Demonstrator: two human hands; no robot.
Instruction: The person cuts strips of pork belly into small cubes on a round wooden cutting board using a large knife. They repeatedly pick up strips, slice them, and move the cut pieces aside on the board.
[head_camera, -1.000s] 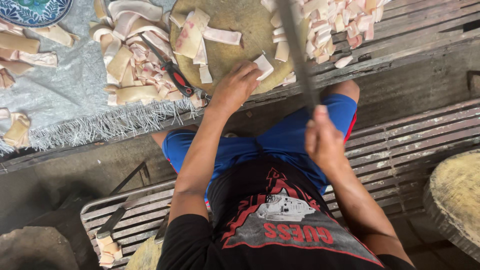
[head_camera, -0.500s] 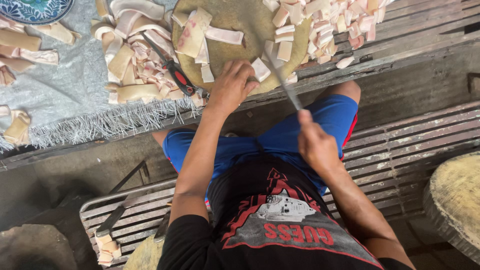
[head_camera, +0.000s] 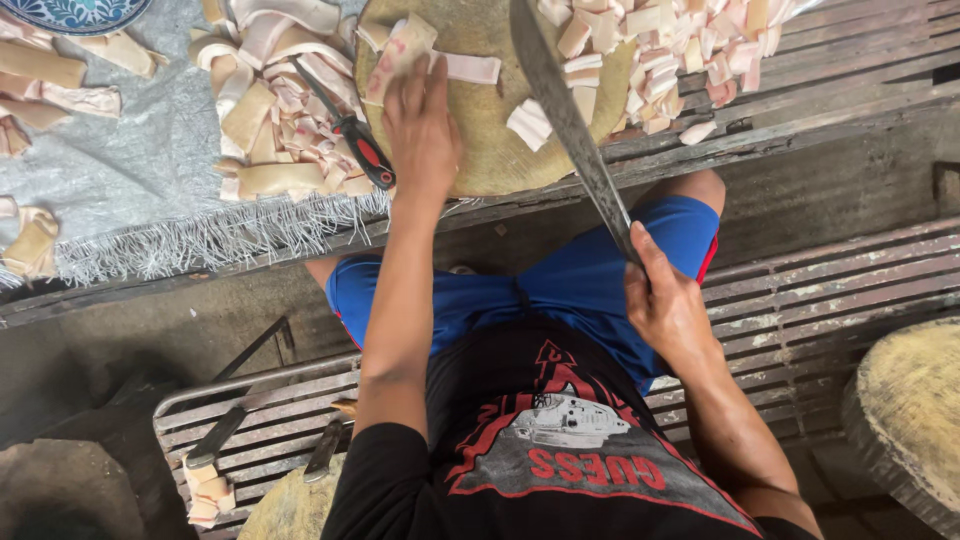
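Strip cutting on the round chopping block (head_camera: 480, 150)

Left hand (head_camera: 420, 125) lies flat, fingers spread, on a pale strip (head_camera: 400, 55) atop the block; right hand (head_camera: 665, 305) grips the long blade (head_camera: 565, 120) raised above it. Cut cubes (head_camera: 660, 45) lie right of the block, uncut strips (head_camera: 275, 130) left.

Head view, steeply downward, close

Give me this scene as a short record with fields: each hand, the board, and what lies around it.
left hand: flat on a pale strip on the round chopping block
right hand: grips a long blade, raised above the block
cut pieces: heaped at the block's right edge
uncut strips: piled on grey cloth, left of the block
small knife: red-and-black handle, lying on the strips
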